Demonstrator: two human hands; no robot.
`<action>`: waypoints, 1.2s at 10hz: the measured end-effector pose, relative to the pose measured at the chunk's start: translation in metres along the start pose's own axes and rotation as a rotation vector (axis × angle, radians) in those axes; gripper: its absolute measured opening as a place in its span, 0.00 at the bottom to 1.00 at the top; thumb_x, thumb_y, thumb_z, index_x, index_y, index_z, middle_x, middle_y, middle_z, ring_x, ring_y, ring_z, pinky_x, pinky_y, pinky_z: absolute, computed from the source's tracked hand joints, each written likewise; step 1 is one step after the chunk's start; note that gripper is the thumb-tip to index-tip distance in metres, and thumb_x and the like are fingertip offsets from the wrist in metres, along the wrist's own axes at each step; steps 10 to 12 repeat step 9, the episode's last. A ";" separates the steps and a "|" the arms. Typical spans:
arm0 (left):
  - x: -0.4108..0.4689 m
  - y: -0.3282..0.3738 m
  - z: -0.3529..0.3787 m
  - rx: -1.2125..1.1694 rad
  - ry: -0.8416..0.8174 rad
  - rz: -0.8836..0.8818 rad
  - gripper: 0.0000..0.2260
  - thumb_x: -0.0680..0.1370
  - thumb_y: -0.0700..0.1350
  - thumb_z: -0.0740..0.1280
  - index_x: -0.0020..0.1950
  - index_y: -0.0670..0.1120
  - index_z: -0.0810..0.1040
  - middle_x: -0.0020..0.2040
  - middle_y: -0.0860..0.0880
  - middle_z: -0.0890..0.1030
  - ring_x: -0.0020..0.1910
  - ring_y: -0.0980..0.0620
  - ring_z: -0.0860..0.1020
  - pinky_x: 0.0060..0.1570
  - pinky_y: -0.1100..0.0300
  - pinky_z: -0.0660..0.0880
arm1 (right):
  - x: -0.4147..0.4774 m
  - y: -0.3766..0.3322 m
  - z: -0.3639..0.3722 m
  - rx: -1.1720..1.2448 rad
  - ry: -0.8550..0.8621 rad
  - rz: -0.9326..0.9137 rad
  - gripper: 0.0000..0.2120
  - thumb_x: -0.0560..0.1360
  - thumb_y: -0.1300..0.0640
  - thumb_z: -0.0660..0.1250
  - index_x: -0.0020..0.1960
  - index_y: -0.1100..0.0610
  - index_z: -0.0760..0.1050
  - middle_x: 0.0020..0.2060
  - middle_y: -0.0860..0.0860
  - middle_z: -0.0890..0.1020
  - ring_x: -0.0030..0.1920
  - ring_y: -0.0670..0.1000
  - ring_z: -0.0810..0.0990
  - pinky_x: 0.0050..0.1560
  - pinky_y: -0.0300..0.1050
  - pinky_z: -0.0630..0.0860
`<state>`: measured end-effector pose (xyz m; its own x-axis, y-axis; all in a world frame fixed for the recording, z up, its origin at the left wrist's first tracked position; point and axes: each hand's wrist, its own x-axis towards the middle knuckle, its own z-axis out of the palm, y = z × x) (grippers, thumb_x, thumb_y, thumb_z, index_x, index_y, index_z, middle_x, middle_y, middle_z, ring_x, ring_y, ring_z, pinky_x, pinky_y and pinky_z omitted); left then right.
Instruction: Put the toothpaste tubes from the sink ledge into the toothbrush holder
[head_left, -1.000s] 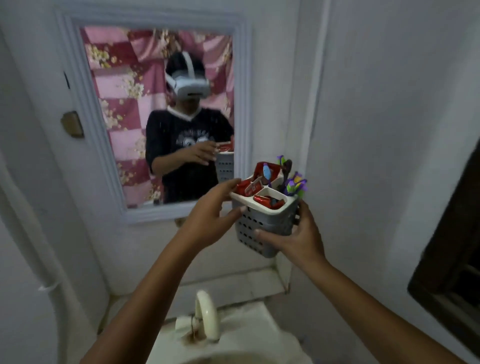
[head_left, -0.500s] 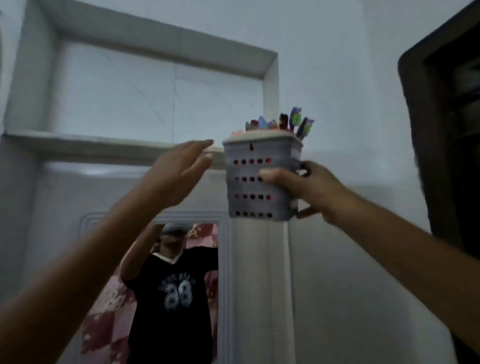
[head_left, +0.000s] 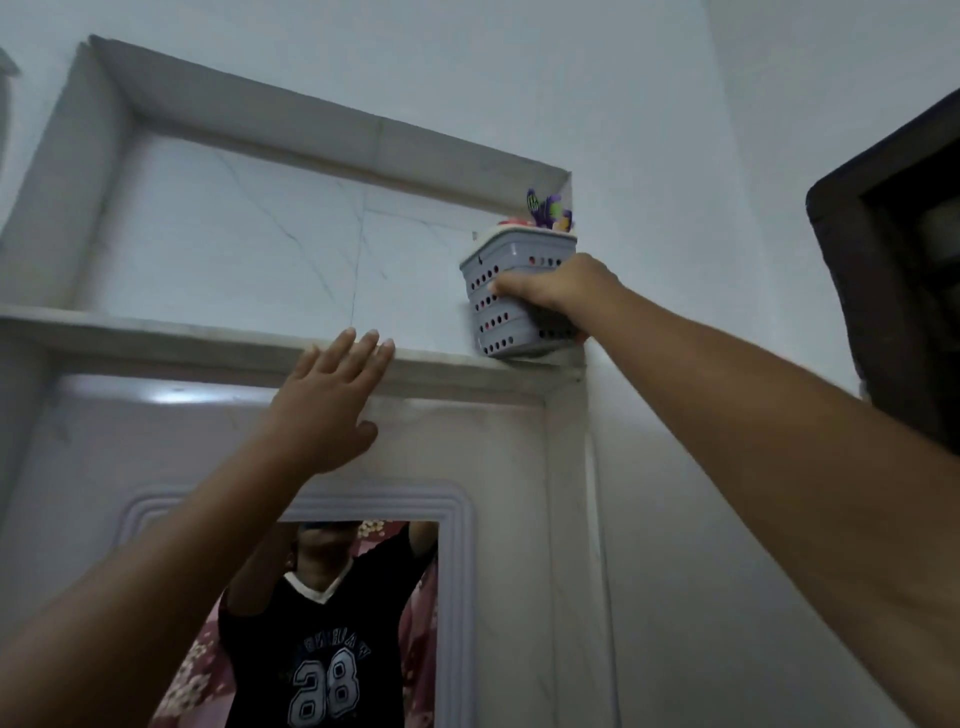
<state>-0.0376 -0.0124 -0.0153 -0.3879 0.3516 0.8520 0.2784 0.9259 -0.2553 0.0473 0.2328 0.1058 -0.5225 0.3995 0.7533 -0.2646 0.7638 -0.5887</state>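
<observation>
On the high wall shelf, at its right end in the niche corner: toothbrush holder, grey perforated plastic, tilted slightly, brushes and something red (toothpaste tubes, probably) poking above the rim. Likely light and stiff, a little slick; best gripped around the side walls. Right hand wrapped on its side, fingers pressed to the wall. Left hand spread flat, empty, against the shelf edge.

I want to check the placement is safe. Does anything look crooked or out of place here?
The grey perforated plastic holder sits tilted at the right end of the white stone shelf, gripped by the right hand.
</observation>
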 end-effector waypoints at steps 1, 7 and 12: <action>0.000 -0.003 -0.003 -0.005 -0.019 0.012 0.40 0.77 0.52 0.62 0.79 0.52 0.36 0.80 0.50 0.38 0.79 0.50 0.37 0.78 0.49 0.41 | 0.011 0.007 0.022 0.011 0.027 0.056 0.46 0.59 0.30 0.78 0.69 0.55 0.75 0.59 0.53 0.82 0.59 0.57 0.83 0.60 0.52 0.82; 0.000 0.005 -0.011 0.029 -0.080 -0.044 0.41 0.77 0.51 0.62 0.78 0.52 0.35 0.80 0.50 0.38 0.79 0.48 0.37 0.78 0.47 0.41 | -0.003 0.034 0.063 -0.055 0.202 0.088 0.60 0.60 0.25 0.77 0.78 0.59 0.61 0.70 0.56 0.69 0.69 0.58 0.73 0.62 0.54 0.77; 0.001 0.020 -0.026 0.108 -0.111 -0.086 0.39 0.77 0.52 0.62 0.80 0.49 0.40 0.81 0.46 0.43 0.80 0.46 0.43 0.78 0.45 0.45 | -0.041 0.059 0.053 -0.104 0.086 -0.036 0.54 0.71 0.26 0.69 0.81 0.60 0.54 0.74 0.58 0.64 0.73 0.62 0.69 0.65 0.57 0.73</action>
